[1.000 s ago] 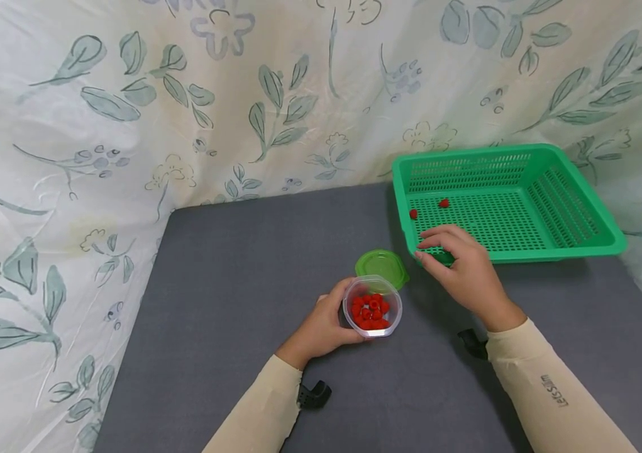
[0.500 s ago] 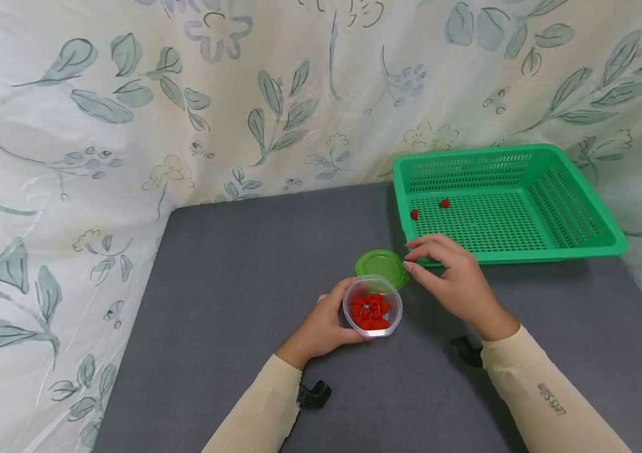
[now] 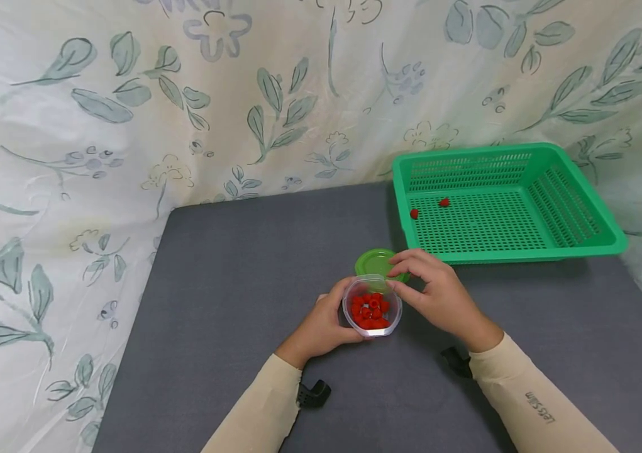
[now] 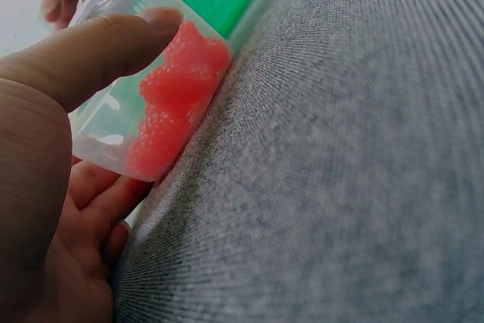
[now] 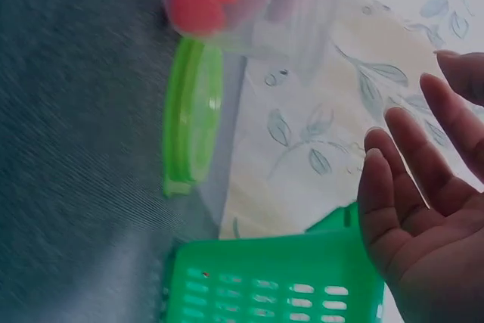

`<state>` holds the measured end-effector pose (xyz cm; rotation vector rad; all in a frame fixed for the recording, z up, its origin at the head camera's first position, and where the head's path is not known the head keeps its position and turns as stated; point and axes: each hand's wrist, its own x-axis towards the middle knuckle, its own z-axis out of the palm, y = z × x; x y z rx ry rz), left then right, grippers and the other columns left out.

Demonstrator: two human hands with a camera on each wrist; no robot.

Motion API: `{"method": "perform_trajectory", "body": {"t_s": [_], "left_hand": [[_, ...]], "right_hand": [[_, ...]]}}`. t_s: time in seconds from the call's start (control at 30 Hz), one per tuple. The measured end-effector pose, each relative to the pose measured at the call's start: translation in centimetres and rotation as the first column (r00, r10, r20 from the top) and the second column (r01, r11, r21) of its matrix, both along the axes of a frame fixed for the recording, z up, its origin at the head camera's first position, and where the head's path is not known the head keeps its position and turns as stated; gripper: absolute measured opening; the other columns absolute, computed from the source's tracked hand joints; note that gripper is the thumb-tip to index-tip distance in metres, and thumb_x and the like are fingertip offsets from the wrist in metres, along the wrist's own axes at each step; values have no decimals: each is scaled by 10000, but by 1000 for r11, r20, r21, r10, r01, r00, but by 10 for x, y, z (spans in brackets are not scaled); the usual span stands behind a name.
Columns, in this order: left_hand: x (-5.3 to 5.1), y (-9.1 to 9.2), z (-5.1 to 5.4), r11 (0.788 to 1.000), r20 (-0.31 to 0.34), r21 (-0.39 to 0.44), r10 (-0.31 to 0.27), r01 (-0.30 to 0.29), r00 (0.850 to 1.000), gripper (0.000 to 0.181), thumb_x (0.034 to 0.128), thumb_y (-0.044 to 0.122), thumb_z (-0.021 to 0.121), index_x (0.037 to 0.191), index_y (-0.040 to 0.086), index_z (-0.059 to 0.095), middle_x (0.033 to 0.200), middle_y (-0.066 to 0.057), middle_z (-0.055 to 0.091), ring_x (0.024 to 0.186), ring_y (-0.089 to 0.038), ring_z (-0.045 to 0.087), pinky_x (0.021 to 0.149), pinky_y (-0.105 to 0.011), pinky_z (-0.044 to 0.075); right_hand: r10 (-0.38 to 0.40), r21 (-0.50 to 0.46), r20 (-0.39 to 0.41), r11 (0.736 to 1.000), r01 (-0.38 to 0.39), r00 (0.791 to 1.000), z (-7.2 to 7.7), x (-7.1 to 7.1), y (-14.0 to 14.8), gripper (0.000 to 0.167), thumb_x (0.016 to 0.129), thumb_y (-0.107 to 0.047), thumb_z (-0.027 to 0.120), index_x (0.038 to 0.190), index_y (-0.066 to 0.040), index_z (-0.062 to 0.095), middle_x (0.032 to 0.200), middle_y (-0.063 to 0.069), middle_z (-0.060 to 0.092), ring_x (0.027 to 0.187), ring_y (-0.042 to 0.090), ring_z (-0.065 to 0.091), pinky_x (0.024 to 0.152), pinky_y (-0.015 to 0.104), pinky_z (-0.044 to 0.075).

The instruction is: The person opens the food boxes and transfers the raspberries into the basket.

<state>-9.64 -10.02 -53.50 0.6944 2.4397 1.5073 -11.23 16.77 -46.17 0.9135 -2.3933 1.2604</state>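
Observation:
My left hand (image 3: pixel 321 327) grips a clear plastic tub (image 3: pixel 348 307), thumb on the near wall and fingers round the far side. Several red raspberries (image 3: pixel 370 311) lie inside it, piled against the wall and bottom in the left wrist view. Just right of the tub's rim is my right hand (image 3: pixel 439 296), its fingers bent and apart. In the right wrist view nothing shows between those fingers (image 5: pixel 435 156). A green lid (image 3: pixel 373 259) lies on the table behind the tub, partly covered by the right fingers.
A green slotted basket (image 3: pixel 558 255) stands at the back right. Two raspberries (image 3: pixel 444 202) lie near its left side. The grey table (image 3: pixel 241 270) meets a leaf-printed cloth (image 3: pixel 298 145) behind and at the left.
My right hand has moved left and toward me, from over the basket's front left corner to the tub's rim. The left hand and tub have stayed in place.

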Motion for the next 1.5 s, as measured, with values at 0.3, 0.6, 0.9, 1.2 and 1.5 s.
{"method": "perform_trajectory", "body": {"t_s": [0.3, 0.6, 0.9, 1.2, 1.5], "left_hand": [[0, 0, 0, 1000, -3, 6, -11, 11, 1000, 989, 836, 171, 952, 1657, 204, 401, 1545, 95, 576, 1343, -148, 536, 1155, -536, 311], [0, -2, -1, 1000, 2, 4, -9, 9, 1000, 1002, 836, 185, 954, 1666, 197, 394, 1548, 79, 576, 1332, -177, 535, 1151, -532, 326], [1, -2, 1, 1000, -10, -9, -7, 7, 1000, 987, 838, 187, 947, 1659, 178, 400, 1533, 57, 586, 1322, -171, 542, 1145, -519, 336], [1, -2, 3, 1000, -12, -20, -7, 7, 1000, 994, 841, 205, 945, 1664, 174, 387, 1534, 55, 584, 1324, -175, 540, 1158, -519, 329], [0, -3, 1, 1000, -7, -3, -11, 11, 1000, 1001, 835, 204, 953, 1664, 200, 393, 1535, 66, 584, 1336, -176, 533, 1166, -534, 322]], "right_hand": [[31, 94, 76, 995, -39, 997, -9, 2, -8, 178, 913, -38, 880, 1051, -96, 784, 1327, 98, 668, 1252, 318, 610, 951, 542, 548], [35, 174, 162, 983, -64, 986, -20, 0, -13, 177, 914, -71, 894, 1054, -96, 788, 1382, 170, 624, 1303, 366, 578, 972, 550, 541], [26, 298, 242, 949, -100, 970, -30, 1, -24, 176, 927, -114, 880, 1077, -93, 791, 1329, 118, 630, 1212, 328, 598, 935, 480, 571], [-31, 373, 248, 925, -66, 968, -27, 2, -32, 137, 937, -115, 857, 1060, -108, 796, 1305, 120, 636, 1192, 340, 577, 945, 502, 558], [-141, 463, 162, 885, 51, 977, -24, 5, -38, 69, 943, -123, 858, 970, -114, 795, 1339, 194, 658, 1199, 434, 598, 909, 557, 572]]}}
